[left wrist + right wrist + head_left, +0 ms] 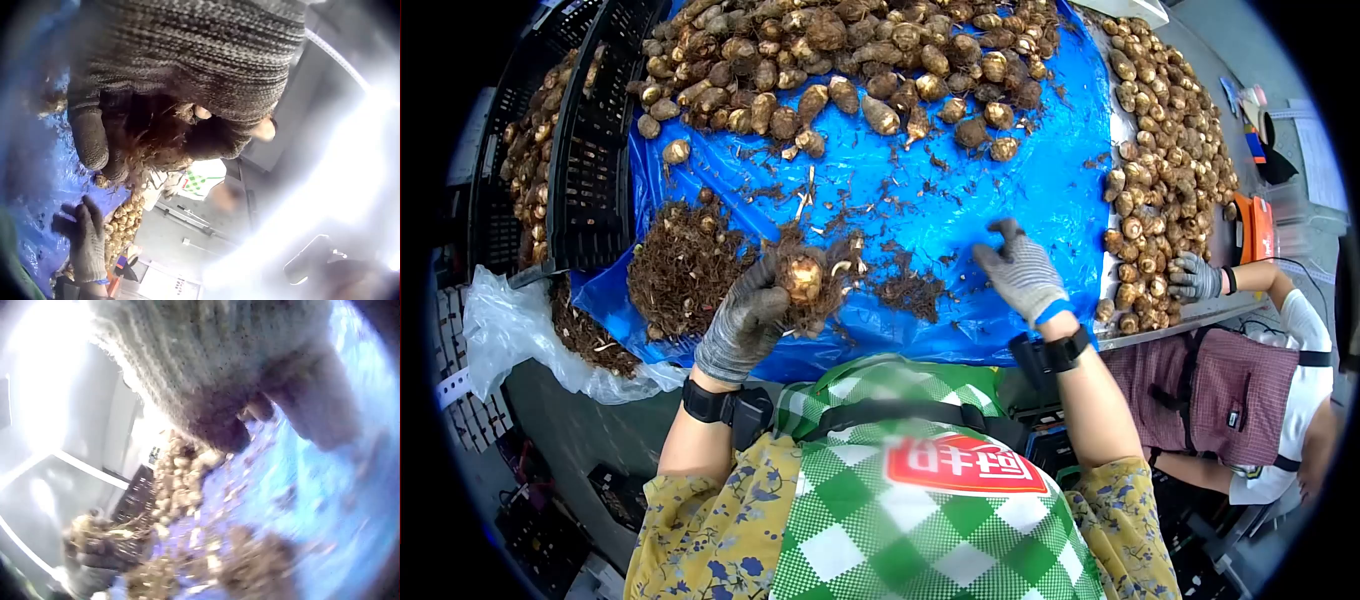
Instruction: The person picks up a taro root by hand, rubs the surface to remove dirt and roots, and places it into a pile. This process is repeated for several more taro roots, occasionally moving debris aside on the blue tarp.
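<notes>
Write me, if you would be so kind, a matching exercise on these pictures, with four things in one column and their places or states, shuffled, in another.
Things:
1. Left hand
2. Right hand
3. Root heap
4. Clear plastic bag

Places or states:
A. brown and fibrous, lying on the blue sheet
B. gripping a tuber with roots around it
C. just below the black crate in the head view
D. over the blue sheet, with no tuber in its grip

Right pairs: 1-B, 2-D, 3-A, 4-C
</notes>
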### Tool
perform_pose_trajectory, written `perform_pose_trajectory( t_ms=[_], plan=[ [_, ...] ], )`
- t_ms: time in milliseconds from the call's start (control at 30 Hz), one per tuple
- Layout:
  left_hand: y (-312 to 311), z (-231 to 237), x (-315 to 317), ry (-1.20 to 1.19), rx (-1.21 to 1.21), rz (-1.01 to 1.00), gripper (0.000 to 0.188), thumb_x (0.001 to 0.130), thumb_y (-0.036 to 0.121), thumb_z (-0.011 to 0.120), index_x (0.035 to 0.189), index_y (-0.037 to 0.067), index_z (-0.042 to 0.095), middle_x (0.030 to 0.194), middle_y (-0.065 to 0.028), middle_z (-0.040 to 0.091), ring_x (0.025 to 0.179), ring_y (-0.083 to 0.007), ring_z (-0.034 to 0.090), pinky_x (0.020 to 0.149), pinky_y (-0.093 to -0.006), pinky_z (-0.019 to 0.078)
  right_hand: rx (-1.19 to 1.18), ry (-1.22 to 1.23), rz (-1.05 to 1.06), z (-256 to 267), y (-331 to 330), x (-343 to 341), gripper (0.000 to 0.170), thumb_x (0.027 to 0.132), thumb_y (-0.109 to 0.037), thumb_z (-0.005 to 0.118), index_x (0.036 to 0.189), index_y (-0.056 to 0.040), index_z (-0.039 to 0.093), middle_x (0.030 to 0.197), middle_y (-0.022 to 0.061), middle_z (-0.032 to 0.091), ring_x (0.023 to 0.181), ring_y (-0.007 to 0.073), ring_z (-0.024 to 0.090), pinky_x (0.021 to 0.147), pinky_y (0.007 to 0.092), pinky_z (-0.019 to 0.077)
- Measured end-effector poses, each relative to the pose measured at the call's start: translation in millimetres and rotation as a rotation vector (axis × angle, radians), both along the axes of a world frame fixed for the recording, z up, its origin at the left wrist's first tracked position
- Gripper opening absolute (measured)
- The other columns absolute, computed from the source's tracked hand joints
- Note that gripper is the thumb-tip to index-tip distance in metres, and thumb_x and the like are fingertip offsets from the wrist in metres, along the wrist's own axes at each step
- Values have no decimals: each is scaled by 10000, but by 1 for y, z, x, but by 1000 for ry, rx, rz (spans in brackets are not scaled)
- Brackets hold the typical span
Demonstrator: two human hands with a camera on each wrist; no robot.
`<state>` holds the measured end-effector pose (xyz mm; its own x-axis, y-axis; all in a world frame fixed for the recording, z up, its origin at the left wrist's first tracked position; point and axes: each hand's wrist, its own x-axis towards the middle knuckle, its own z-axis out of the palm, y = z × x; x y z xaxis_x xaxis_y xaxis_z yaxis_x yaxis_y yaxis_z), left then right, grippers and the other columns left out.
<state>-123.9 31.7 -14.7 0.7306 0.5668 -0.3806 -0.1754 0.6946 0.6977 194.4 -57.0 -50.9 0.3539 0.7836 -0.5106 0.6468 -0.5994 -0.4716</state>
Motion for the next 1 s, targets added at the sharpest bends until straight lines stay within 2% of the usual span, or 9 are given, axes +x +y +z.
perform_pose_trajectory(
  t_ms=[33, 167, 233, 333, 367, 500, 633, 767, 1000],
  plan=[
    [1, -5, -4, -16, -17, -10, 666, 786, 363, 697, 1294, -8, 479, 1150, -159, 607, 941, -245, 654, 736, -325, 573, -63, -155, 161, -10, -11, 14, 500, 859, -369, 613, 1165, 12, 509, 917, 244, 649, 865, 342, 653, 758, 366, 518],
    [-2, -5, 9, -23, -150, -41, 676, 784, 377, 696, 1291, -16, 482, 1110, -163, 623, 878, -236, 665, 733, -312, 572, -386, 318, 271, -15, 11, -34, 541, 816, -356, 616, 1160, 53, 538, 1032, 270, 642, 985, 356, 637, 857, 403, 493],
    [-5, -2, 22, -56, -90, -44, 679, 792, 360, 690, 1309, -20, 466, 1099, -150, 620, 835, -199, 649, 695, -285, 555, 303, 920, 322, -40, 5, -83, 510, 804, -350, 616, 1136, 33, 554, 998, 247, 651, 923, 335, 647, 801, 408, 492],
    [-4, 11, 39, 39, 45, -94, 755, 775, 417, 700, 1325, -33, 445, 1063, -136, 616, 779, -163, 614, 645, -264, 523, 45, 572, 806, -9, 17, -90, 380, 832, -275, 577, 1122, -29, 557, 937, 241, 641, 853, 386, 627, 739, 446, 477],
    [-6, 10, 41, 56, 41, -102, 750, 779, 427, 694, 1324, -26, 449, 1061, -129, 619, 775, -155, 612, 642, -261, 520, 297, 626, 744, -16, 7, -84, 306, 841, -256, 568, 1035, -19, 582, 881, 257, 620, 812, 415, 606, 709, 458, 471],
    [-8, 7, 52, 152, 134, -231, 649, 859, 433, 618, 1322, 5, 463, 1075, -95, 626, 808, -126, 616, 659, -258, 521, 22, 201, 363, 28, -5, -50, 249, 851, -261, 574, 870, -16, 619, 780, 231, 607, 742, 386, 607, 658, 456, 467],
    [-16, -1, 66, 105, 51, -329, 567, 939, 390, 538, 1345, 11, 426, 1172, -126, 598, 993, -188, 626, 796, -292, 537, 459, 692, -22, 40, -28, -56, 387, 827, -337, 646, 1068, -35, 608, 978, 235, 626, 766, 373, 629, 693, 419, 508],
    [-34, -14, 79, 29, -40, -206, 569, 935, 396, 547, 1351, 28, 424, 1183, -112, 586, 893, -139, 632, 719, -261, 537, 447, 11, 287, 53, -29, -64, 555, 752, -463, 718, 1055, -14, 598, 944, 227, 621, 770, 359, 641, 694, 414, 516],
    [-35, -10, 82, 223, 247, -298, 540, 916, 408, 591, 1314, 63, 470, 1027, -42, 594, 744, -94, 572, 646, -223, 513, 350, 21, 462, 53, -31, -63, 331, 822, -371, 663, 727, -72, 557, 724, 154, 587, 632, 359, 583, 558, 451, 443]
  ],
)
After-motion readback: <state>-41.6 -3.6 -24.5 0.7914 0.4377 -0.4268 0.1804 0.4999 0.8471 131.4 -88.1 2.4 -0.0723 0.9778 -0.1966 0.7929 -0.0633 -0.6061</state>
